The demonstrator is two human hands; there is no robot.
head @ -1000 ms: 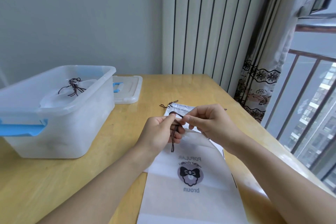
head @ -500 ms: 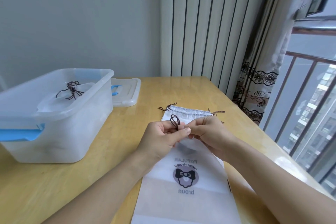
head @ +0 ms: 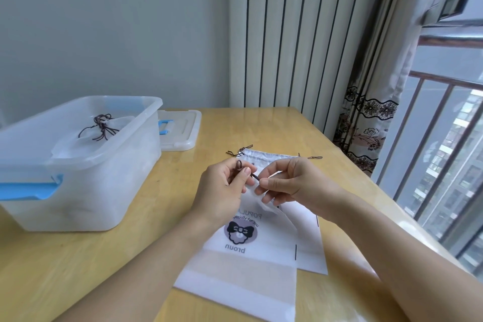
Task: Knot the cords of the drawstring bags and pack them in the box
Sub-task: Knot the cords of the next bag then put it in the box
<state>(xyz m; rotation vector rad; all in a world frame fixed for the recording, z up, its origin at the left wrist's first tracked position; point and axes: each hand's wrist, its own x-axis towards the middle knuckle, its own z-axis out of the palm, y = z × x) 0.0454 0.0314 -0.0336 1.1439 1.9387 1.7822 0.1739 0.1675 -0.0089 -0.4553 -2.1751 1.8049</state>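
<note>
Your hands (head: 222,191) cover the top bag's (head: 243,264) mouth and most of its cord (head: 254,178) | that bag hides most of the bag beneath (head: 309,256) | box (head: 109,165) cut by left edge, its frosted wall blurs the contents | bag's small print too blurred to read

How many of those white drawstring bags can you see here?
3: one already in the plastic box, one printed bag on the table under the hands, and one plain bag beneath it. More may be hidden in the box.
</note>
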